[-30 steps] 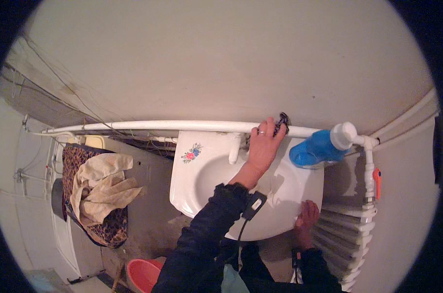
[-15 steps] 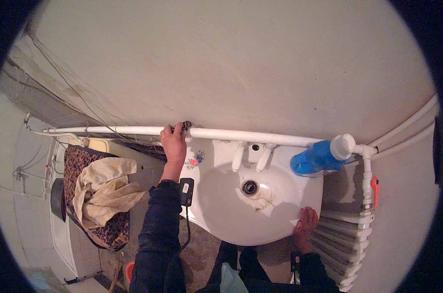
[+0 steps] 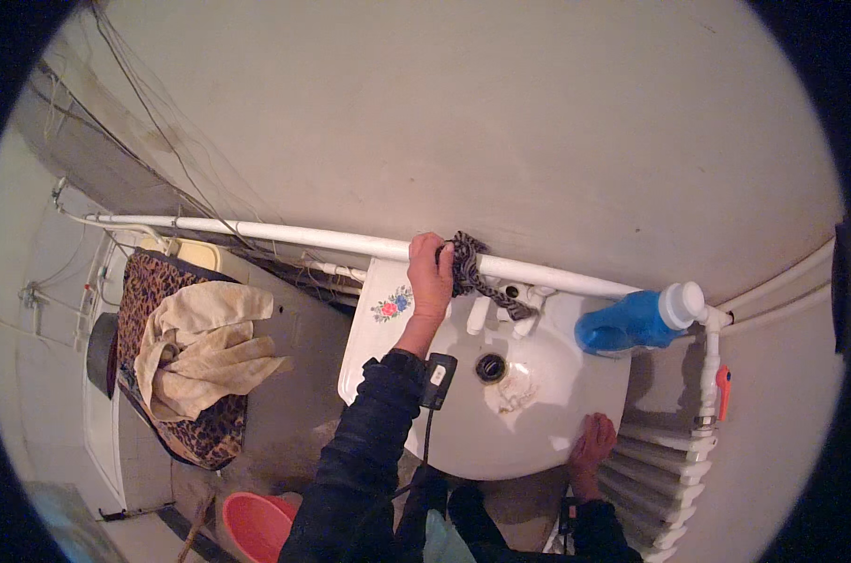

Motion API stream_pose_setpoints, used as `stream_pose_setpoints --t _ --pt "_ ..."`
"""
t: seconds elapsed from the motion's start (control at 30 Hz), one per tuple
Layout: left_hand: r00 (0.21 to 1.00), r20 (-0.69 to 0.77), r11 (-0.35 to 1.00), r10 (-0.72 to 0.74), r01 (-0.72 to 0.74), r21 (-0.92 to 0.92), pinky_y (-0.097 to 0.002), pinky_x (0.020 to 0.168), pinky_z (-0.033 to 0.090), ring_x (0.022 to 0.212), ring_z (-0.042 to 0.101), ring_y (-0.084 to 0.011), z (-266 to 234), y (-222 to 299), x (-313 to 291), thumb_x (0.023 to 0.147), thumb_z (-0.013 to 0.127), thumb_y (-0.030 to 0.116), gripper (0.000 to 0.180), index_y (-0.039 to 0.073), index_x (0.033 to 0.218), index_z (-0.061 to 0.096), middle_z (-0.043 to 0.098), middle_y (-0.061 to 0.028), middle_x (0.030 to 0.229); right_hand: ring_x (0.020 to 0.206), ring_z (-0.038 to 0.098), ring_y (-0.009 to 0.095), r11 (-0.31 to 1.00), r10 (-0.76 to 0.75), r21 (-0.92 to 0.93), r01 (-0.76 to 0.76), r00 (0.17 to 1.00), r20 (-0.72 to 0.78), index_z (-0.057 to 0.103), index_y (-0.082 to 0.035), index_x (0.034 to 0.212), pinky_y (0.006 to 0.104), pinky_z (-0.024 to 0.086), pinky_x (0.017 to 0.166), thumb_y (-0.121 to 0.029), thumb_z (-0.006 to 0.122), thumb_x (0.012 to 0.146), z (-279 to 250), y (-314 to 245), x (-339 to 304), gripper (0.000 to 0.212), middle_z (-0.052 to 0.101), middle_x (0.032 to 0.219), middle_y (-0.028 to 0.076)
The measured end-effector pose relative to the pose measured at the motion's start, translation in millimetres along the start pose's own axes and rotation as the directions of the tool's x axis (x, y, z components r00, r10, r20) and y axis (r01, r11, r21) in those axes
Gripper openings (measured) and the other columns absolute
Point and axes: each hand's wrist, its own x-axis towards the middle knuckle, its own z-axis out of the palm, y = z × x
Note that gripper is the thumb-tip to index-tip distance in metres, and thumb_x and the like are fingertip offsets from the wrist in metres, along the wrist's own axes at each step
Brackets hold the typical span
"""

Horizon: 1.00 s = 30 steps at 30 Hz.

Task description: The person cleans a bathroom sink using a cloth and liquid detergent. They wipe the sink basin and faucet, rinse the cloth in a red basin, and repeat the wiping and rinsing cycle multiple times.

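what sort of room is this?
Most likely a bathroom or washroom: there's a white ceramic washbasin with a drain hole and a floral decal, and a white water or heating pipe runs exposed along the wall behind it.

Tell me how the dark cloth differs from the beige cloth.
The dark cloth is patterned black and grey; the beige cloth is pale and mostly plain. The dark cloth looks smaller, while the beige cloth spreads wider. The dark cloth lies across the white pipe at your left hand; the beige cloth lies on a leopard-print cover. Both are crumpled.
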Motion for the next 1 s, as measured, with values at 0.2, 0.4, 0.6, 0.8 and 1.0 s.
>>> stream_pose_setpoints --t 0.2,0.4,0.6,0.8,1.0 --pt "0.974 -0.146 0.92 0.174 -0.107 0.378 -0.0407 0.074 0.042 0.084 0.049 -0.0316 8 -5 -1 0.072 0.06 0.002 0.018 0.008 0.089 0.057 0.052 -0.0125 0.088 0.111 0.046 0.036 1.0 -0.009 0.01 0.01 0.996 -0.091 0.06 -0.004 0.106 0.0486 0.034 0.093 -0.028 0.04 0.089 18 10 -7 0.036 0.053 0.116 0.016" --pt "0.9 0.128 0.819 0.417 -0.432 0.377 -0.0394 0.072 0.045 0.083 0.053 -0.0299 7 -6 -5 0.07 0.06 0.01 0.028 0.006 0.098 0.056 0.054 -0.0111 0.093 0.109 0.047 0.037 0.997 -0.068 -0.026 0.067 0.996 -0.06 0.057 -0.002 0.11 0.0498 0.035 0.092 -0.017 0.042 0.084 17 15 -10 0.032 0.052 0.116 0.018" --pt "0.865 0.351 0.82 0.358 -0.471 0.324 -0.0463 0.092 0.036 0.106 0.045 -0.0329 -10 -2 -15 0.071 0.067 0.022 0.052 0.002 0.116 0.048 0.046 -0.0169 0.115 0.109 0.047 0.037 0.996 -0.09 0.007 0.091 0.991 -0.101 0.058 0.0 0.107 0.0499 0.035 0.092 -0.021 0.039 0.089 17 13 -7 0.033 0.053 0.115 0.018" --pt "0.728 0.591 0.683 0.348 -0.628 0.373 -0.0438 0.098 0.034 0.112 0.044 -0.0304 -34 -28 6 0.065 0.068 0.022 0.059 0.005 0.117 0.046 0.047 -0.0151 0.118 0.108 0.048 0.036 0.995 -0.073 -0.078 0.068 0.995 -0.068 0.058 -0.003 0.107 0.0496 0.035 0.093 -0.021 0.039 0.09 18 18 -13 0.032 0.054 0.115 0.017" --pt "0.855 0.461 0.728 0.239 -0.471 0.498 -0.0438 0.092 0.04 0.104 0.049 -0.0343 -117 -97 41 0.063 0.063 0.005 0.046 0.005 0.107 0.052 0.051 -0.0159 0.111 0.108 0.049 0.034 0.996 -0.077 -0.06 0.07 0.989 -0.124 0.057 -0.004 0.108 0.0486 0.036 0.094 -0.013 0.045 0.09 31 30 -19 0.024 0.055 0.112 0.016"
